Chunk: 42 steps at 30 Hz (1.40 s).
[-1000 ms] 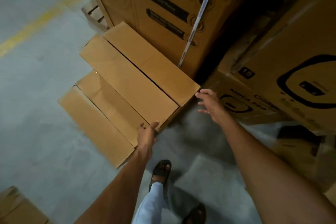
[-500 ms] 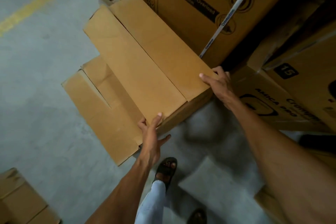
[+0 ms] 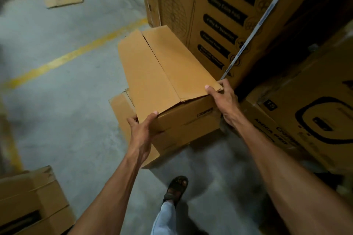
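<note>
The person stands over a long cardboard box [image 3: 166,74] and has it by its 2 near corners. The left hand [image 3: 141,131] is curled round the near left corner, thumb on top and fingers down the side. The right hand [image 3: 223,101] grips the near right corner, thumb pressing the loose top flap [image 3: 187,63]. The box lies on flattened cardboard [image 3: 120,108] on the floor [image 3: 66,120], tight against a tall printed carton [image 3: 219,15]. I cannot tell whether it has left the ground. To me this looks like the grasp just before a lift or a drag. The next move calls for pulling it clear of the carton, keeping the unsealed flaps shut and minding the sandalled foot [image 3: 176,187] close below.
</note>
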Each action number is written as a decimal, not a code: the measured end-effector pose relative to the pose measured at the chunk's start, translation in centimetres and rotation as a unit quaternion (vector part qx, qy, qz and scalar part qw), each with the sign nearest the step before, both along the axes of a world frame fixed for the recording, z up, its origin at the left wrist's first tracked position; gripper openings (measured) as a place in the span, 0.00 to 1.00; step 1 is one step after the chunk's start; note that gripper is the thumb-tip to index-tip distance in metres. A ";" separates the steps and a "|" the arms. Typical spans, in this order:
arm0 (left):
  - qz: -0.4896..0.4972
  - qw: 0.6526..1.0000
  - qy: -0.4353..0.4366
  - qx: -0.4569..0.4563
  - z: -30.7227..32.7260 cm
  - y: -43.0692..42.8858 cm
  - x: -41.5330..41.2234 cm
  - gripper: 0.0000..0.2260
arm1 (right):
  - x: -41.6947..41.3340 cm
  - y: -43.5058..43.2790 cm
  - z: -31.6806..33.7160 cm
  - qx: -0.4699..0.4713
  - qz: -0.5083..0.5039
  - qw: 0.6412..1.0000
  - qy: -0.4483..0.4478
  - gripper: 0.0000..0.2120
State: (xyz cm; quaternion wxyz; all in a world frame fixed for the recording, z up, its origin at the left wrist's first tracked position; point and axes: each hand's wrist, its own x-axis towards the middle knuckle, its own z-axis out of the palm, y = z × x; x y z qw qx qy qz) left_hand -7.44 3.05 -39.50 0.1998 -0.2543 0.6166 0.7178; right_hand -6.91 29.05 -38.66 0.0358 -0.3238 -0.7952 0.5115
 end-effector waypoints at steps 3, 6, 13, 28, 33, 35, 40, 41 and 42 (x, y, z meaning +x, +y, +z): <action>0.002 0.999 0.054 -0.007 6.4 -1.9 2.6 0.25 | 3.4 -2.1 6.1 -0.004 0.001 0.999 0.049 0.22; 0.000 0.993 0.118 -0.003 12.6 -3.3 5.5 0.24 | 6.9 -3.5 12.4 0.010 -0.002 0.994 0.109 0.20; -0.031 0.960 0.276 0.027 25.4 -4.2 12.7 0.23 | 15.9 -4.6 25.0 0.037 -0.024 0.966 0.255 0.17; -0.182 0.864 0.462 0.083 41.5 3.5 22.7 0.26 | 33.8 1.4 39.2 0.056 -0.179 0.874 0.448 0.21; -0.267 0.848 0.443 0.113 43.1 9.4 23.1 0.27 | 38.9 4.4 40.3 0.074 -0.258 0.846 0.461 0.20; -0.312 0.836 0.433 0.129 43.5 12.0 23.1 0.25 | 40.4 5.6 40.2 0.090 -0.302 0.835 0.452 0.17; -0.409 0.811 0.393 0.146 43.3 18.3 22.6 0.25 | 42.8 8.2 38.9 0.129 -0.394 0.804 0.426 0.15; -0.424 0.807 0.387 0.141 43.0 19.5 22.5 0.25 | 43.1 8.7 38.5 0.133 -0.414 0.798 0.418 0.14; -0.439 0.803 0.380 0.134 42.7 20.8 22.3 0.24 | 43.4 9.2 38.0 0.134 -0.435 0.792 0.407 0.13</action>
